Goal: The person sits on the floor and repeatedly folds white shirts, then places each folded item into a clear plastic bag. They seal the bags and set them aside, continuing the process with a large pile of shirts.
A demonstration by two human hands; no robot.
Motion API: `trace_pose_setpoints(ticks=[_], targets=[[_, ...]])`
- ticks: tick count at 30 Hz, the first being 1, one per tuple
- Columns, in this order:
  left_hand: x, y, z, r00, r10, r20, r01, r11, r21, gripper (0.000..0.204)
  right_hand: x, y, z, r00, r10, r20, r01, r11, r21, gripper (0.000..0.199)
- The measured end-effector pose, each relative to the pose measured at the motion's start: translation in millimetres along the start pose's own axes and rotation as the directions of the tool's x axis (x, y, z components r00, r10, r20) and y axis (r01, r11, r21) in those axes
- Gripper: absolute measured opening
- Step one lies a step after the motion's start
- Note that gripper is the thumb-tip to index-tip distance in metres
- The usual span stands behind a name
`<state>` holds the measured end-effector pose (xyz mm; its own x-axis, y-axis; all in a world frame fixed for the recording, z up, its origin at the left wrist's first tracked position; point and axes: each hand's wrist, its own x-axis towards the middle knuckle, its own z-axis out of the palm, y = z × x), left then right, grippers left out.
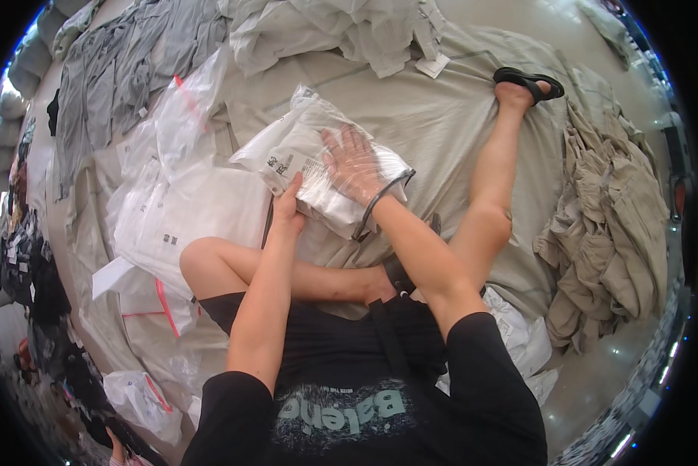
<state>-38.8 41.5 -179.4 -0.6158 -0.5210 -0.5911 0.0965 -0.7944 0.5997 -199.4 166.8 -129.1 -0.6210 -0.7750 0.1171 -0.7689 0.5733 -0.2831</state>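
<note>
Under my right hand [354, 165], spread flat, lies a bagged garment [318, 159] on the sheet [434, 116]; my left hand [289, 208] pinches its near edge. More bags [201, 210] sit left.

You have the bagged garment [318, 167] on the sheet [434, 116] before you, more bags [201, 210] stacked to its left, loose clothes [613, 225] heaped at right, another pile [333, 27] beyond.
</note>
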Motion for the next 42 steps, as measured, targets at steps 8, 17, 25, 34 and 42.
trace_pose_setpoints(ticks=[8, 17, 25, 34, 42], targets=[[-18.1, 15.2, 26.4, 0.970, -0.137, 0.200, 0.169, 0.974, -0.152, 0.051, -0.8, 32.7, 11.7, 0.995, -0.097, -0.035, 0.103, 0.914, 0.392, 0.074], [-214.8, 153.2, 22.7, 0.997, 0.071, 0.039, -0.070, 0.997, -0.022, 0.053, -86.3, -121.4, -165.4, 0.976, -0.216, -0.013, 0.201, 0.883, 0.425, 0.092], [-381.3, 210.5, -151.9, 0.878, 0.308, -0.366, -0.223, 0.940, 0.257, 0.057, -139.4, -303.3, -136.2, 0.840, -0.536, -0.080, 0.475, 0.657, 0.586, 0.070], [-282.4, 102.3, -266.0, 0.992, -0.003, -0.130, -0.042, 0.937, -0.346, 0.053, -106.9, -317.8, -45.0, 0.877, -0.478, 0.053, 0.390, 0.770, 0.505, 0.073], [-294.9, 166.9, -205.1, 0.972, 0.236, -0.009, -0.233, 0.948, -0.217, 0.057, -158.2, -300.7, -99.0, 0.875, -0.470, -0.118, 0.469, 0.762, 0.446, 0.083]])
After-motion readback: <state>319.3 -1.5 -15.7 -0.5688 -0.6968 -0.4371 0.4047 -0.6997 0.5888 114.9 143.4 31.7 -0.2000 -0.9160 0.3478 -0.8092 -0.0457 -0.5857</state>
